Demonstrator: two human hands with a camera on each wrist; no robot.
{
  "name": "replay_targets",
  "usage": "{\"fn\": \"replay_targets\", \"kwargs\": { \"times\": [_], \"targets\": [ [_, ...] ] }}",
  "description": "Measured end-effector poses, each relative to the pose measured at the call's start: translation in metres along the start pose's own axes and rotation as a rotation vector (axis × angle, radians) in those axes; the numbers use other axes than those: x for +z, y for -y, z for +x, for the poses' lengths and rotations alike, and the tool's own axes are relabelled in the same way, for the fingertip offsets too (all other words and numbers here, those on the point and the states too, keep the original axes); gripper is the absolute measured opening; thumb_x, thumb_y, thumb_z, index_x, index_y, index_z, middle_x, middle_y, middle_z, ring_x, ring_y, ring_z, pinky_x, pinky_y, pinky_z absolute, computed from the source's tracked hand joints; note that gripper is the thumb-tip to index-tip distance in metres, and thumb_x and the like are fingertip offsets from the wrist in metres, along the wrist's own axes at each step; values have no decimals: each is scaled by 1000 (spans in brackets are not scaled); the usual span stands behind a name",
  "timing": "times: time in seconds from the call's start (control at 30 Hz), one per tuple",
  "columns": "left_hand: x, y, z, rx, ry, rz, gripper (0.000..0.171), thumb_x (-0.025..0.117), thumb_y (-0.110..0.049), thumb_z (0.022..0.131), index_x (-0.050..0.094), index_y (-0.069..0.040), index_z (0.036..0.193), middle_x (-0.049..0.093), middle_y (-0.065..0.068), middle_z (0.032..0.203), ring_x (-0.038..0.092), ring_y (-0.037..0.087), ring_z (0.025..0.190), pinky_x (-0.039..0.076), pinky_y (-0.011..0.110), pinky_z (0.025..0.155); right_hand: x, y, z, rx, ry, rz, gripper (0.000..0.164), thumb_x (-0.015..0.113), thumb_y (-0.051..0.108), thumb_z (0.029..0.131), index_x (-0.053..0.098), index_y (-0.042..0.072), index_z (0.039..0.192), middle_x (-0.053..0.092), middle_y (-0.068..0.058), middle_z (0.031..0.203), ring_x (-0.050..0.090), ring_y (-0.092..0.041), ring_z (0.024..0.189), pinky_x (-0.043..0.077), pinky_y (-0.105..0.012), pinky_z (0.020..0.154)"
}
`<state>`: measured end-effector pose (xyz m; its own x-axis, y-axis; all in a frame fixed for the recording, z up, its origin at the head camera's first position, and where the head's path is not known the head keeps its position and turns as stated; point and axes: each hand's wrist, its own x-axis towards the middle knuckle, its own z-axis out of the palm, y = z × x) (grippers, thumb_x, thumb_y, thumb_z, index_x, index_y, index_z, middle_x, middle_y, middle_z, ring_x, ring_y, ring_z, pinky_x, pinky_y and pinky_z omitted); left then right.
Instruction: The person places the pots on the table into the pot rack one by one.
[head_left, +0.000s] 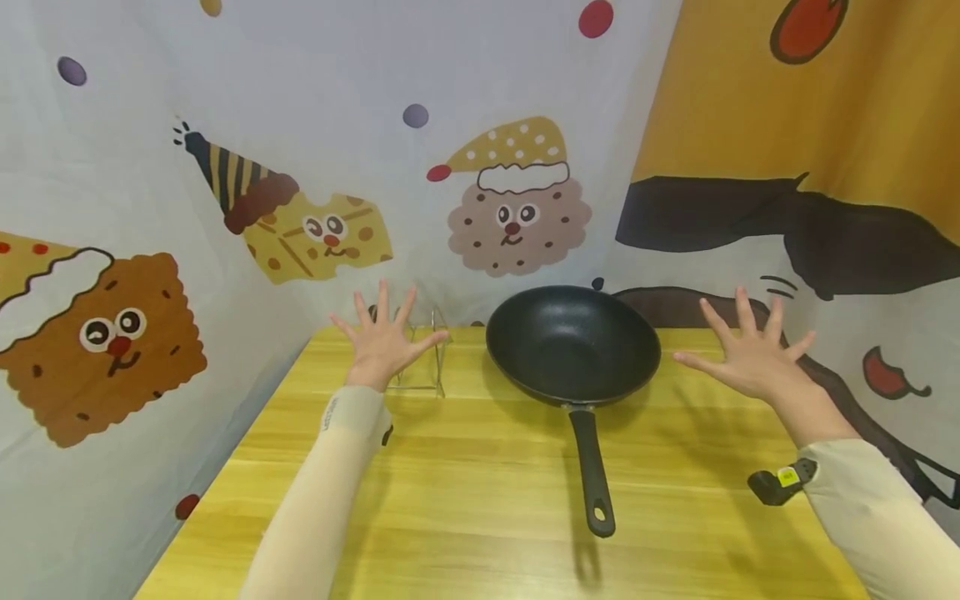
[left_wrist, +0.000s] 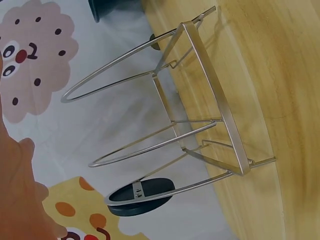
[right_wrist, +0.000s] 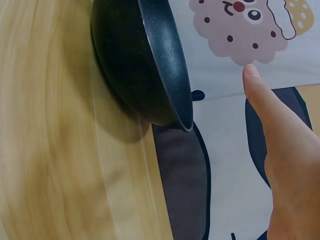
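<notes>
A black frying pan (head_left: pixel 570 346) stands on the wooden table, its long handle (head_left: pixel 590 467) pointing towards me. My left hand (head_left: pixel 381 343) is spread wide in the air, holding nothing, in front of a metal wire rack (left_wrist: pixel 213 90). The rack has looped wires and a dark oval piece (left_wrist: pixel 142 206) on one loop; in the head view my hand partly hides it. My right hand (head_left: pixel 757 360) hovers to the right of the pan, fingers spread and apart from it. In the right wrist view the pan's dark outer side (right_wrist: pixel 125 65) shows near my thumb (right_wrist: pixel 262 100).
The light wooden table (head_left: pixel 480 492) reaches back to a cloth backdrop (head_left: pixel 450 50) printed with cartoon biscuits and cheese. This cloth also hangs along the left side. A small dark device (head_left: pixel 780 482) is strapped at my right wrist.
</notes>
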<state>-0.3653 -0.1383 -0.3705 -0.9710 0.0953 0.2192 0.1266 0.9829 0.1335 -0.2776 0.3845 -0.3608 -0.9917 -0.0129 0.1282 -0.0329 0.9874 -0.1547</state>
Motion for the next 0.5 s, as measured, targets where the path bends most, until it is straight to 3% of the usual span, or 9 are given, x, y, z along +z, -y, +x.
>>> {"fn": "replay_targets", "kwargs": {
  "times": [0.5],
  "targets": [
    [0,-3,-2,3,-4,-31,102,28,-95,77,-6,-43,158,-27,6,164,-26,54,145,-16,86,101,3,-3,0,4,29,30,101,45,75,90,-9,28,160,-38,-17,157,-43,-57,133,-15,-95,78]
  ]
}}
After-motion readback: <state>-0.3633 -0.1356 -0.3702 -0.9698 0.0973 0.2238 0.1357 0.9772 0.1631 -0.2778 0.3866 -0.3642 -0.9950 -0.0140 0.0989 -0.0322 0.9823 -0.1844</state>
